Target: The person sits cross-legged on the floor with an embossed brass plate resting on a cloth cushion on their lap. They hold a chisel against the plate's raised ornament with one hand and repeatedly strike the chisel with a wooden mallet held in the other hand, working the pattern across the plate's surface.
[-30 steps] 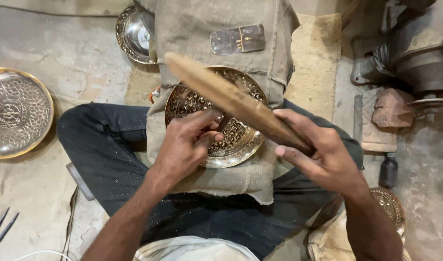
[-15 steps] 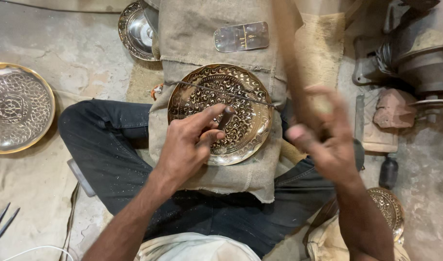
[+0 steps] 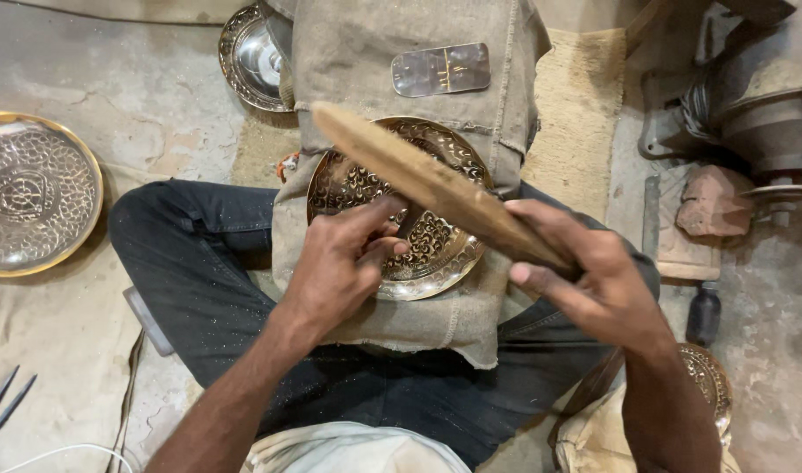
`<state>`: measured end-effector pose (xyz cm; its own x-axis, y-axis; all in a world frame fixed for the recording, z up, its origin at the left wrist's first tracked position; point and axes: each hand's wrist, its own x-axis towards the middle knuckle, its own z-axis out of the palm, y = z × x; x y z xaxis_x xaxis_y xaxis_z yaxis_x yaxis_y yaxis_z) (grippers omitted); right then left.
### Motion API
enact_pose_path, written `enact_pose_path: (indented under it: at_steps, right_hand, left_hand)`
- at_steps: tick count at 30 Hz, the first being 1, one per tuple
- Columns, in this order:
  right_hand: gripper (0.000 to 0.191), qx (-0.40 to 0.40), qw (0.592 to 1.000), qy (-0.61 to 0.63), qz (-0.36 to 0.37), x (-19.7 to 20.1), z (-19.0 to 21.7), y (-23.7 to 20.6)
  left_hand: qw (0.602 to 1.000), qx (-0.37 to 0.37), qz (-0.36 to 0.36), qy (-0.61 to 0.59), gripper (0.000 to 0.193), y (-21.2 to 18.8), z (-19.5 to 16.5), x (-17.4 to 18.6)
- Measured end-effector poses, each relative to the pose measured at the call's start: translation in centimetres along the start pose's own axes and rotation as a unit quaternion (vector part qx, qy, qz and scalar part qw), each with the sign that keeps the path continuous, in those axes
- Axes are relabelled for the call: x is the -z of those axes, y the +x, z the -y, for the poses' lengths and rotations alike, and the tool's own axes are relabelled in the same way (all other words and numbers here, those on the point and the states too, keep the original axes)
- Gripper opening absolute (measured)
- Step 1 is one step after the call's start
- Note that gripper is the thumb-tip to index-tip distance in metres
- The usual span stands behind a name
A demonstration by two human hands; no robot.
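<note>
A round engraved brass plate [image 3: 436,241] lies on a burlap-covered block [image 3: 401,70] across my lap. My left hand [image 3: 344,263] rests on the plate and pinches a small dark metal punch [image 3: 410,219] upright against its patterned face. My right hand [image 3: 594,280] grips a long flat wooden mallet [image 3: 427,184], which slants up to the left above the plate, its far end over the punch.
A large embossed plate [image 3: 33,188] lies on the floor at left. Another shiny plate [image 3: 252,57] sits at the top. A flat metal piece [image 3: 440,68] rests on the burlap. Machinery [image 3: 751,114] and a brick [image 3: 716,201] stand at right; scissors [image 3: 3,407] lie bottom left.
My right hand swung the wooden mallet up to near vertical half a second ago, then brought it back down over the punch. My left hand stayed on the plate.
</note>
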<state>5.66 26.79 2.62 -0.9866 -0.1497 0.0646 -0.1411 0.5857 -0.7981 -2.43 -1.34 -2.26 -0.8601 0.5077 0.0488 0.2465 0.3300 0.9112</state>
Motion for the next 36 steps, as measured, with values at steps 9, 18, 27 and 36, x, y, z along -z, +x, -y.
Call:
enact_pose_path:
  at_steps: [9,18,27,36]
  right_hand:
    - [0.054,0.047,0.998,0.023,0.034,0.1,0.4,-0.3]
    - [0.057,0.07,0.994,-0.037,-0.071,0.9,0.2,0.4]
    - [0.053,0.077,0.997,0.032,0.001,0.8,1.1,2.7]
    - [0.06,0.018,0.998,0.048,-0.026,0.6,2.3,3.0]
  left_hand:
    - [0.997,-0.051,-0.024,-0.048,0.041,-0.4,-0.2,0.5]
    - [0.996,-0.001,-0.089,-0.014,0.044,-1.6,0.6,-0.7]
    - [0.995,0.003,-0.104,0.001,0.044,-1.4,0.6,-1.0]
    - [0.996,0.035,-0.085,0.019,0.045,-1.5,1.0,-0.9]
